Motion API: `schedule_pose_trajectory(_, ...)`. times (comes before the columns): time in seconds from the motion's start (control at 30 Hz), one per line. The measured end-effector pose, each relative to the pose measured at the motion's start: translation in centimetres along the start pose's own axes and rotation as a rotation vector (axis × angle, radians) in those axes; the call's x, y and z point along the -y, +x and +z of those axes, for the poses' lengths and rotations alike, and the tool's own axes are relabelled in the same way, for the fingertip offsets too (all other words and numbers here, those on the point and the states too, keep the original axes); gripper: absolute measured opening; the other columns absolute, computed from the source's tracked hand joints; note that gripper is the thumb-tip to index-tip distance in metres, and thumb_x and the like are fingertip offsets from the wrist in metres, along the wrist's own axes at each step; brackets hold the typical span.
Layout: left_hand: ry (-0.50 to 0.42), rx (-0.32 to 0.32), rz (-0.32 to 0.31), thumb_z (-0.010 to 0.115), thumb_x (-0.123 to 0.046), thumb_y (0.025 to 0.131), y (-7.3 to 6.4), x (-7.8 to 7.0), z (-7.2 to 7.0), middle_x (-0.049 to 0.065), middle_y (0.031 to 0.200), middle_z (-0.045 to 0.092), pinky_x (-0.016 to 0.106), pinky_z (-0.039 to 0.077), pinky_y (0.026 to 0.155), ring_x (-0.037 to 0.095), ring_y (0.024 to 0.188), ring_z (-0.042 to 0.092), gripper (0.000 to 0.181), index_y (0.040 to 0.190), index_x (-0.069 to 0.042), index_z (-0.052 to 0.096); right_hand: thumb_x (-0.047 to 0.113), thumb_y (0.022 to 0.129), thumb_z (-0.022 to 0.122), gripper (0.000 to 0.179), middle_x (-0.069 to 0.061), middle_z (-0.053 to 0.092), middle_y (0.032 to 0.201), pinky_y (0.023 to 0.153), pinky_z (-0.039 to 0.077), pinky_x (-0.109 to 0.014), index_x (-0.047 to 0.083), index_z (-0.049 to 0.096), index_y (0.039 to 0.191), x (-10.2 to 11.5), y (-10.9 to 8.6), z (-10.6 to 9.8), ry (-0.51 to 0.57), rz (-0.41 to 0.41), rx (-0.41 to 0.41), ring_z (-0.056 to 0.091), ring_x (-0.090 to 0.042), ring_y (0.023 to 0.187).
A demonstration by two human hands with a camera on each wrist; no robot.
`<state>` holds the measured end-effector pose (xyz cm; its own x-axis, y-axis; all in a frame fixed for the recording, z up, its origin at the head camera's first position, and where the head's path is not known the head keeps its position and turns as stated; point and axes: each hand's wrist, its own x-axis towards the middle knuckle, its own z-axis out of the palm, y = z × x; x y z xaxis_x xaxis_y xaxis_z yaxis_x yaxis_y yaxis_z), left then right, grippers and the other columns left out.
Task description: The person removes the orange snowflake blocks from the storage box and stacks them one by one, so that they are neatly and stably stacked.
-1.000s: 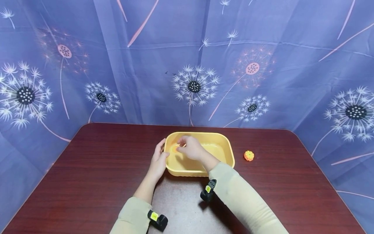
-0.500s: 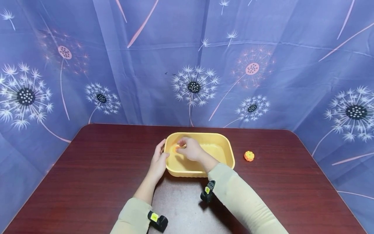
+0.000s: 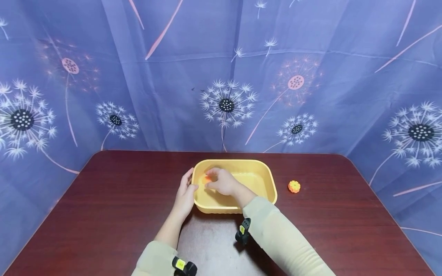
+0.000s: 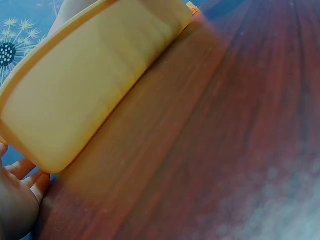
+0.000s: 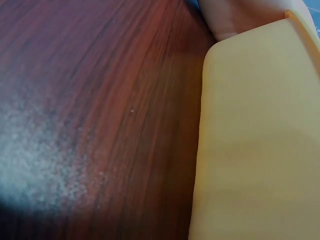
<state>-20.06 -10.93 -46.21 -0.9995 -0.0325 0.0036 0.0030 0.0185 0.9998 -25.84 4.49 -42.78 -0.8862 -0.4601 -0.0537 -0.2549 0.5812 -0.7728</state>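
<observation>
A yellow plastic basin stands on the table in the head view. My left hand grips its left end, thumb over the rim and fingers along the outer wall. In the left wrist view those fingers touch the basin's lower corner. Inside the basin, my right hand is lowered at the left side, with thumb and fingers parted. A small orange piece lies by its fingertips, partly covered by them. The right wrist view shows only the basin's outer wall, not the right fingers.
A small round orange-and-yellow flower-shaped piece lies on the dark red wooden table, to the right of the basin. Blue curtains with dandelion prints hang behind and beside the table.
The right thumb and fingers have spread apart from the orange piece, which now shows at the basin's left side. The left hand keeps its grip. The head view has shifted slightly.
</observation>
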Motion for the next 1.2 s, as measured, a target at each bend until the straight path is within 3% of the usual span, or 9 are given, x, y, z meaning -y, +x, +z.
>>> schedule_pose_trajectory(0.23,-0.004,0.000,0.012,0.037,-0.003,0.092,-0.11,0.13,0.06,0.021,0.148,0.034,0.051,0.041,0.103,0.035,0.132,0.039,0.060,0.149,-0.011,0.024,0.008,0.080,0.070,0.043,-0.017,0.065,0.112,0.098,0.046,-0.038,-0.005,0.060,0.119,-0.07,-0.14,0.22,-0.032,-0.048,0.003,0.059,-0.027,0.106)
schedule_pose_trajectory(0.4,-0.004,0.009,0.003,0.036,-0.003,0.092,-0.29,0.15,-0.09,0.020,0.148,0.033,0.051,0.041,0.103,0.035,0.133,0.038,0.060,0.150,-0.011,0.023,0.012,0.078,0.072,0.045,-0.017,0.064,0.113,0.100,0.043,-0.038,-0.005,0.061,0.119,-0.06,-0.07,0.42,-0.168,-0.120,0.035,0.056,-0.028,0.109)
schedule_pose_trajectory(0.53,0.005,0.008,0.007,0.036,-0.003,0.092,-0.28,0.05,-0.12,0.020,0.148,0.034,0.052,0.041,0.102,0.034,0.133,0.038,0.059,0.149,-0.012,0.024,0.015,0.077,0.073,0.044,-0.018,0.061,0.110,0.094,0.045,-0.038,-0.004,0.063,0.116,0.04,-0.11,0.46,-0.262,-0.151,0.038,0.052,-0.028,0.103)
schedule_pose_trajectory(0.93,0.000,-0.001,-0.006,0.037,-0.009,0.095,-0.16,-0.41,-0.11,0.018,0.149,0.033,0.051,0.039,0.105,0.031,0.135,0.036,0.056,0.149,-0.015,0.025,0.014,0.076,0.076,0.027,-0.011,0.055,0.101,0.085,0.046,-0.032,0.003,0.066,0.098,0.69,-0.17,0.24,-0.283,-0.064,0.031,0.052,-0.021,0.091)
schedule_pose_trajectory(1.2,0.012,0.001,-0.005,0.037,-0.009,0.095,-0.17,-0.28,0.03,0.018,0.150,0.032,0.050,0.038,0.106,0.032,0.136,0.035,0.055,0.149,-0.015,0.025,0.008,0.073,0.076,0.027,-0.007,0.058,0.085,0.071,0.044,-0.024,0.004,0.058,0.093,0.47,-0.15,0.15,-0.208,-0.029,0.034,0.051,-0.015,0.076)
